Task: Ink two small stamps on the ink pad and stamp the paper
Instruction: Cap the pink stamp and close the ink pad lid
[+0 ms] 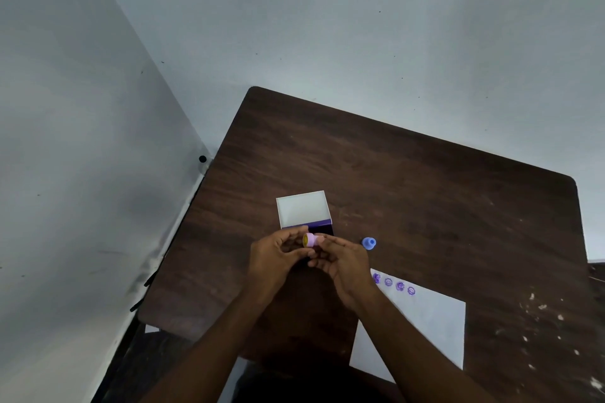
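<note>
A small pink stamp [312,240] with a yellow face lies sideways between my two hands, just in front of the ink pad. My right hand [343,263] pinches its pink body. My left hand [278,255] curls beside the yellow face with fingertips at it. The ink pad [324,228] stands with its white lid [302,209] raised, and my hands hide most of the dark pad. A blue stamp [369,243] stands upright on the table to the right. The white paper [425,324] lies at the lower right, with a row of several purple prints [394,285] along its top edge.
The dark wooden table [425,199] has white flecks on its right side. Its left edge runs close to a pale wall [82,173]. Bare wood lies beyond the ink pad.
</note>
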`<action>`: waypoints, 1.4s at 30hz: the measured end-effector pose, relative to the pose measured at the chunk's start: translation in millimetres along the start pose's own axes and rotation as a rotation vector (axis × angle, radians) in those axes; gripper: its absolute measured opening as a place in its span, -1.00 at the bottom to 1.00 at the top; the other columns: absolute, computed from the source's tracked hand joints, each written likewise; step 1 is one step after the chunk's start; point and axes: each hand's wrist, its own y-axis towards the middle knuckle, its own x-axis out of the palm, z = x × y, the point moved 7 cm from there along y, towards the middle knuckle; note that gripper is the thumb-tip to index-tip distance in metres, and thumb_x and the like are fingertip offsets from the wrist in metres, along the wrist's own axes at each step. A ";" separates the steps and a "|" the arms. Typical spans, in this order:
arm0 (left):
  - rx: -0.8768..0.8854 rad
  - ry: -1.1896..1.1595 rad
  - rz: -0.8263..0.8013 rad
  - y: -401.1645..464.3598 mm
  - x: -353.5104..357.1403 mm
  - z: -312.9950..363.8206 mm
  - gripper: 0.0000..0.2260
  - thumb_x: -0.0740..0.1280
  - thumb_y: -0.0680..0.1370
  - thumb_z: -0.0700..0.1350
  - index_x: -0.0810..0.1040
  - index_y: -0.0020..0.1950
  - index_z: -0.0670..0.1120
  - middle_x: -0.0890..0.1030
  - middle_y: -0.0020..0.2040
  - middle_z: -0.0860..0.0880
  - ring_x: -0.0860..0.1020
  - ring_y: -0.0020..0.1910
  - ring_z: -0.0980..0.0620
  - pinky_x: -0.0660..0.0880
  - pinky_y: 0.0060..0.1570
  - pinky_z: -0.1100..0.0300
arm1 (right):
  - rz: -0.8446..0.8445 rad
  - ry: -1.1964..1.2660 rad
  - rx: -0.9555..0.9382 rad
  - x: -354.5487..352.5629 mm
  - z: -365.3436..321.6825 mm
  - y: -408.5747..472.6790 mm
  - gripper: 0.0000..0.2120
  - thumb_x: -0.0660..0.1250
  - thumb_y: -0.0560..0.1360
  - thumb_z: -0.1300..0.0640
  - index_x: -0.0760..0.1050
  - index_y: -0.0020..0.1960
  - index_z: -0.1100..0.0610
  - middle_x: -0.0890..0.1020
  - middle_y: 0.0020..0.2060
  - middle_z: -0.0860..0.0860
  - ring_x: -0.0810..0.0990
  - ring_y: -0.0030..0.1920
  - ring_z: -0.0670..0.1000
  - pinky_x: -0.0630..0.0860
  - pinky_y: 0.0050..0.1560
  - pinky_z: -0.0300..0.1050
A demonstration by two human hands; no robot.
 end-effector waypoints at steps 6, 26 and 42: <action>-0.018 -0.051 -0.040 7.5 11.5 -1.7 -0.60 0.52 0.37 -0.23 0.60 0.19 -0.06 0.70 -0.04 0.06 0.66 -0.07 0.21 0.55 0.03 0.35 | 0.124 -0.111 -0.155 -21.1 -24.3 -0.3 -0.83 0.43 0.45 0.23 0.64 0.03 0.23 0.72 -0.22 0.17 0.68 -0.27 0.06 0.62 -0.29 -0.13; 0.022 0.434 -0.136 42.1 89.4 5.5 -0.68 0.38 0.53 -0.13 0.55 0.29 -0.07 0.63 0.18 -0.03 0.57 0.12 0.08 0.35 0.10 0.36 | 0.533 -1.342 -0.508 -62.5 -70.6 23.2 -0.80 0.26 0.52 -0.05 0.59 -0.14 0.02 0.66 -0.15 -0.04 0.51 -0.04 -0.01 0.43 0.02 -0.04; 0.000 0.370 -0.114 41.0 79.0 -0.3 -0.69 0.41 0.51 -0.16 0.57 0.26 -0.09 0.65 0.11 -0.03 0.58 0.01 0.13 0.49 0.13 0.27 | 0.503 -1.296 -0.501 -67.1 -62.2 29.3 -0.77 0.37 0.44 -0.01 0.52 0.05 0.04 0.59 0.05 0.02 0.46 0.09 0.03 0.43 0.07 -0.05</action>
